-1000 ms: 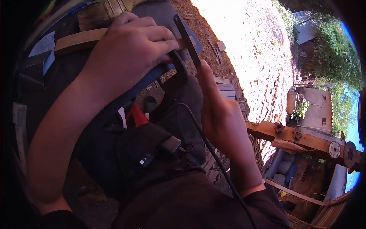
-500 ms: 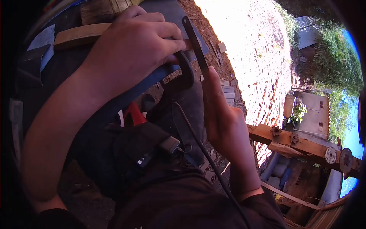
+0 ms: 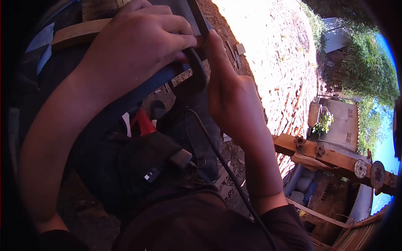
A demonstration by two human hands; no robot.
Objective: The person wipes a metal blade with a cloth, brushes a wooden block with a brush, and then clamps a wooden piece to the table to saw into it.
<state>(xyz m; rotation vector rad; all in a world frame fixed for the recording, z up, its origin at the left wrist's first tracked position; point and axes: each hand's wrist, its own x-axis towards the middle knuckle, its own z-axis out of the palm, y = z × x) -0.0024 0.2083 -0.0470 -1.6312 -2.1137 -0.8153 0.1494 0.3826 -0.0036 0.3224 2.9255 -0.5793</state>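
My left hand (image 3: 153,35) is closed at the upper left, its thumb and index finger pinching a small reddish-brown piece (image 3: 199,41) at the edge of a dark work surface (image 3: 153,85). Just below those fingers hangs a dark curved metal clamp (image 3: 198,74). My right hand (image 3: 234,102) is wrapped round a long, flat, dark file-like tool (image 3: 197,16), with the index finger stretched along it. The tool passes close against the small piece. Its far end is cut off by the frame's top edge.
A curved wooden piece (image 3: 79,34) and a wood block (image 3: 98,9) lie at the upper left. A black cable (image 3: 217,154) runs across my front. Wood scraps (image 3: 240,49) lie on the ground. An orange-brown beam (image 3: 331,161) carrying round metal parts stands at the right.
My right hand has moved up and to the left with the tool, whose far end has left the frame. My left hand keeps its pinch on the small piece.
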